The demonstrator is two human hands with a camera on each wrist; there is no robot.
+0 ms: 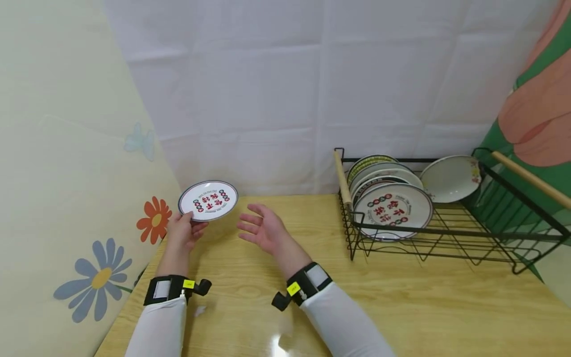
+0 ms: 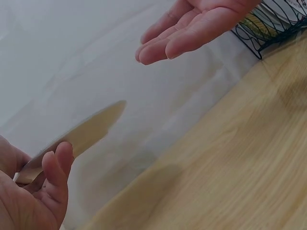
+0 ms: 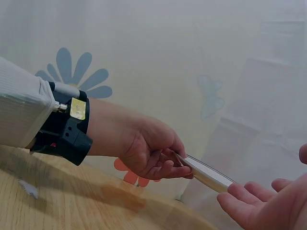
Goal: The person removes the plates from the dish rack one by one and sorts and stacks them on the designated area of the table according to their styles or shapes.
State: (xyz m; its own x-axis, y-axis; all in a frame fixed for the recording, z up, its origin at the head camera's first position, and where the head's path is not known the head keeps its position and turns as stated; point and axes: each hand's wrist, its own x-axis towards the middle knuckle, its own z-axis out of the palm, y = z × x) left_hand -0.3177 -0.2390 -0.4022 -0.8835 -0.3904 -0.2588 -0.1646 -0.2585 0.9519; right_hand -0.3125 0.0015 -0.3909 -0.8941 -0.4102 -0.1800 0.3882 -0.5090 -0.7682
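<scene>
Pale sleeves [image 1: 156,329] lie nearest the head camera, ending in black wrist straps [image 1: 162,290] with the bare hands beyond them. The left hand [image 1: 183,229] pinches a round plate [image 1: 208,201] at its near-left rim, thumb over the top and fingers beneath. From that hand the plate reaches forward and to the right, held above the wooden table [image 1: 241,272], its red-printed face turned up and its underside showing in the left wrist view. Being round, it has no long axis across its face; seen edge-on from the wrists, its thin profile runs out from the left fingers toward the right hand's side.

The right hand [image 1: 265,229] holds nothing: its fingers are extended and slightly parted, pointing left toward the plate's free rim. It is just beside that rim, apart from it in the left wrist view, so the left hand is the nearer.

Well to the right of the right hand, a black wire rack [image 1: 490,233] has its long axis running left to right. Several plates [image 1: 394,210] lean in a row at its nearer end, and a white dish [image 1: 450,181] rests behind and farther right.
</scene>
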